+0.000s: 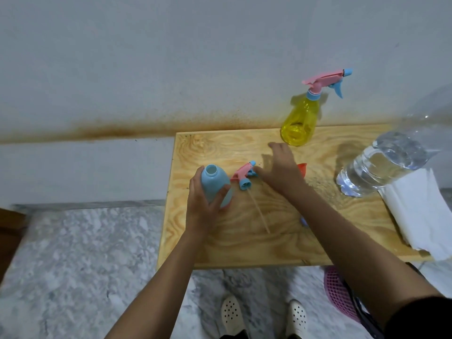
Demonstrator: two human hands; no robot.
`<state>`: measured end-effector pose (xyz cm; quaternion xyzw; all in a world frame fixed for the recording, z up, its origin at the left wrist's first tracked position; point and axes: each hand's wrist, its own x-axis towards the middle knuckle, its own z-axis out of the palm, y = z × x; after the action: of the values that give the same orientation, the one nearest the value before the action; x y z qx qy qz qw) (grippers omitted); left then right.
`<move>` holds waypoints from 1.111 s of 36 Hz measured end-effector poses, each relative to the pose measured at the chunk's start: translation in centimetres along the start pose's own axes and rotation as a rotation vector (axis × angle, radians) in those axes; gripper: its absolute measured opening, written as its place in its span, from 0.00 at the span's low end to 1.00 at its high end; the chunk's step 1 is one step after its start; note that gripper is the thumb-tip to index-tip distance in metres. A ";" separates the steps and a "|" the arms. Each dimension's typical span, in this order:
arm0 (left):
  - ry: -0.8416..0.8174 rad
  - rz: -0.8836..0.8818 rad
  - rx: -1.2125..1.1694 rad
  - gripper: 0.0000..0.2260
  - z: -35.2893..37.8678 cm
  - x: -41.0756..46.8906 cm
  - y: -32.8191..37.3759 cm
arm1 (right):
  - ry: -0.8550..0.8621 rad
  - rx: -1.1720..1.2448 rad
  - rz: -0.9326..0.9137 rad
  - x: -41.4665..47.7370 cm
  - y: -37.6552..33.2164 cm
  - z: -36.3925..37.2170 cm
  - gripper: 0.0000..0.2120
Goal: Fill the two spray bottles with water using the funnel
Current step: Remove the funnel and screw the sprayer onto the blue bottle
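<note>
My left hand (204, 204) grips a light blue spray bottle (216, 182) with its neck uncapped, standing on the wooden table (220, 243). Beside it lies the removed pink and blue spray head (243, 176) with its long dip tube (260, 211). My right hand (281, 167) hovers flat just right of that head, fingers spread, holding nothing. An orange-red funnel (302, 169) peeks out from behind my right hand, mostly hidden. A yellow spray bottle (299, 121) with its pink head screwed on stands at the back of the table.
A large clear water bottle (381, 165) stands at the table's right side, with white paper towels (420, 214) in front of it. A pink mesh basket (340, 292) sits on the marble floor below. The wall runs right behind the table.
</note>
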<state>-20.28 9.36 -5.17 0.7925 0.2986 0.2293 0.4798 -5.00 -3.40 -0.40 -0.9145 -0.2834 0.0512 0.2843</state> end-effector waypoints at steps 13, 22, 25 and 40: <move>-0.022 0.010 -0.039 0.41 -0.5 0.1 -1.2 | -0.178 -0.304 0.193 -0.7 -1.5 7.1 0.33; -0.080 -0.072 -0.072 0.41 -0.9 -0.1 -2.4 | -0.053 0.062 0.202 1.0 -2.4 5.6 0.27; -0.090 -0.075 -0.076 0.40 -0.8 -0.1 -2.4 | 0.114 0.314 0.161 2.0 -4.5 3.5 0.27; -0.066 -0.065 -0.077 0.38 -0.8 0.2 -2.1 | 0.389 0.809 -0.198 1.6 -14.5 -5.3 0.29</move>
<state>-21.18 10.78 -6.74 0.7705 0.2990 0.1986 0.5268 -9.39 4.75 12.11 -0.6911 -0.2678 -0.0424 0.6700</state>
